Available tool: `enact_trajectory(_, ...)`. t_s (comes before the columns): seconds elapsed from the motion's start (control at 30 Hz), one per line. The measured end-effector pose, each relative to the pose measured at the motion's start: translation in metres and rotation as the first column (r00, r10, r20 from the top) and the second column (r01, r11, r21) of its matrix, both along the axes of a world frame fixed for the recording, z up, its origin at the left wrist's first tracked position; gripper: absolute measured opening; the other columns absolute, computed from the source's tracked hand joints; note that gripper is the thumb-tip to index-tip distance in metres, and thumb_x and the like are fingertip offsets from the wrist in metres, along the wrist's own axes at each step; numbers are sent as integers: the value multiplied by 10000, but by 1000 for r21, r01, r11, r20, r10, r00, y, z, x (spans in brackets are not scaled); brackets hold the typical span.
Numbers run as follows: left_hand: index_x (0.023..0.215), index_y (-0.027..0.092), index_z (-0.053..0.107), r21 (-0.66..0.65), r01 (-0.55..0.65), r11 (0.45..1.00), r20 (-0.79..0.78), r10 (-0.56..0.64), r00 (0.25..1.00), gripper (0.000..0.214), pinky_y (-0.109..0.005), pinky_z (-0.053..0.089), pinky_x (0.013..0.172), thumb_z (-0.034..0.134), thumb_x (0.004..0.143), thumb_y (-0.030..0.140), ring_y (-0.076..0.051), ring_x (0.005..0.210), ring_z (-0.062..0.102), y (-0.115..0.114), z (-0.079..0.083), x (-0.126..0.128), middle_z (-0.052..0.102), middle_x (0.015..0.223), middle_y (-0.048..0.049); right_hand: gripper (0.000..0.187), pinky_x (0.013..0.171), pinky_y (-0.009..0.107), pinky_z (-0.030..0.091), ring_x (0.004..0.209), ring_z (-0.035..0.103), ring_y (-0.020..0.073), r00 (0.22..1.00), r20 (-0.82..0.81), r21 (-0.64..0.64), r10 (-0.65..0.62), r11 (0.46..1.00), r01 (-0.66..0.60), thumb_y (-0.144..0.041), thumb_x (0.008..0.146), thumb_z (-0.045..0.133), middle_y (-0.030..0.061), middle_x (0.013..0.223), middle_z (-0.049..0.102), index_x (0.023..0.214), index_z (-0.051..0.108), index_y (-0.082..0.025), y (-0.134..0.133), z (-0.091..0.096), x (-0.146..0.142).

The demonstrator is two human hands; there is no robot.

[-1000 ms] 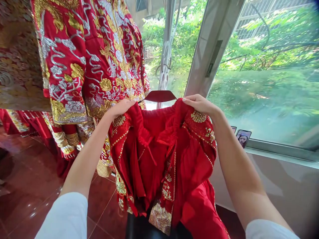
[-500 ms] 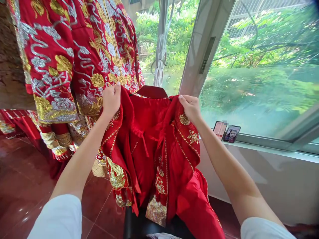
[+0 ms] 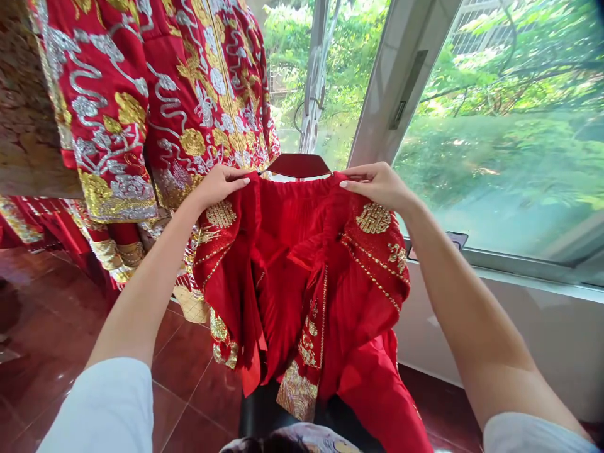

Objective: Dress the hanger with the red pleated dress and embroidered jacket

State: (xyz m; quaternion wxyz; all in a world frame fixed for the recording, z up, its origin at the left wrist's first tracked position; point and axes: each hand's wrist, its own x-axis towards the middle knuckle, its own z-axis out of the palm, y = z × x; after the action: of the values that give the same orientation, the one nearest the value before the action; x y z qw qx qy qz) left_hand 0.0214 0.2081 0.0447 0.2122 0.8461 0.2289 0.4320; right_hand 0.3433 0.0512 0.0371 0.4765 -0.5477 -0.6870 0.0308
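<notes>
A red skirt (image 3: 302, 270) with gold embroidery hangs in folds in front of me, its waistband held up against a dark red hanger (image 3: 299, 165). My left hand (image 3: 219, 184) grips the left end of the waistband, fingers closed over the cloth. My right hand (image 3: 377, 184) grips the right end the same way, next to a round gold emblem (image 3: 373, 218). The skirt's hem drops down past a dark object (image 3: 264, 412) at the bottom of the view.
A red jacket (image 3: 155, 107) with heavy gold and silver embroidery hangs at the left. More red garments (image 3: 28, 220) hang behind it over a red tiled floor (image 3: 47, 327). A large window (image 3: 500, 126) and its sill (image 3: 519, 277) are at the right, with a phone (image 3: 455, 239) partly hidden by my arm.
Both hands have spread the waistband wider and laid it level along the hanger. My left hand has turned from a raised fist to lying over the band.
</notes>
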Motion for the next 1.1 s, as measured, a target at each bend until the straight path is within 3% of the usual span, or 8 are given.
enact_trajectory(0.13, 906, 174, 767, 186, -142, 972, 382, 62, 922, 219, -359, 538, 863, 665, 784, 325, -210, 898, 692, -3, -29, 16, 757, 955, -65, 342, 740, 387, 522, 797, 652, 216, 986, -2, 165, -169, 972, 166, -361, 756, 672, 96, 937, 739, 1014, 754, -153, 10, -11, -9)
enact_trajectory(0.3, 871, 162, 738, 238, -181, 954, 386, 78, 919, 228, -329, 545, 839, 596, 829, 334, -166, 870, 693, -11, -37, 20, 754, 924, -36, 316, 856, 417, 466, 893, 638, 243, 930, 126, 267, -345, 915, 303, -311, 843, 587, 116, 1010, 727, 1095, 719, -172, -6, -16, -23)
enact_trajectory(0.47, 937, 162, 672, 397, -481, 782, 422, 310, 852, 189, -404, 470, 931, 541, 891, 289, -200, 968, 624, -83, -79, -6, 714, 986, -90, 225, 904, 471, 439, 962, 621, 293, 843, 12, 507, -538, 730, 458, -354, 905, 494, 114, 1016, 715, 977, 669, -231, -61, -87, -66)
enact_trajectory(0.57, 907, 180, 619, 210, -631, 747, 304, 563, 768, 225, -379, 497, 762, 526, 890, 384, -224, 818, 629, -125, -134, -8, 679, 870, -100, 342, 583, 369, 411, 568, 569, 242, 790, -79, 100, -608, 784, 613, -528, 850, 527, 72, 625, 630, 678, 550, -233, -75, -148, -90)
enact_trajectory(0.7, 1134, 146, 560, -69, -716, 695, -151, 702, 696, 537, -419, 470, 666, 479, 850, 594, -349, 871, 660, -134, -176, 17, 676, 977, -202, 423, 525, 331, 357, 495, 496, 204, 815, -285, -189, -504, 863, 468, -605, 805, 523, 30, 535, 554, 594, 434, -249, -53, -186, -102)
enact_trajectory(0.87, 755, 244, 530, -138, -694, 706, -216, 663, 717, 215, -369, 384, 578, 435, 870, 399, -290, 689, 613, -130, -174, 3, 656, 761, -112, 428, 491, 342, 287, 467, 372, 197, 820, -419, -103, -389, 918, 383, -453, 805, 518, -9, 464, 365, 508, 268, -272, -53, -178, -97)
enact_trajectory(1.0, 611, 245, 434, -124, -777, 617, -28, 781, 624, 259, -322, 343, 569, 482, 825, 383, -187, 543, 450, -152, -158, -64, 486, 544, 4, 421, 505, 342, 249, 463, 315, 182, 660, -371, 13, -653, 707, 707, -388, 777, 524, -11, 466, 260, 476, 260, -256, -106, -164, -69)
enact_trajectory(1.1, 543, 231, 358, -79, -778, 623, 48, 782, 621, 351, -307, 302, 557, 527, 807, 389, -153, 514, 357, -173, -135, -84, 350, 484, 32, 359, 524, 357, 275, 478, 349, 193, 655, -233, 67, -719, 660, 748, -384, 772, 537, -6, 464, 324, 493, 349, -258, -134, -144, -66)
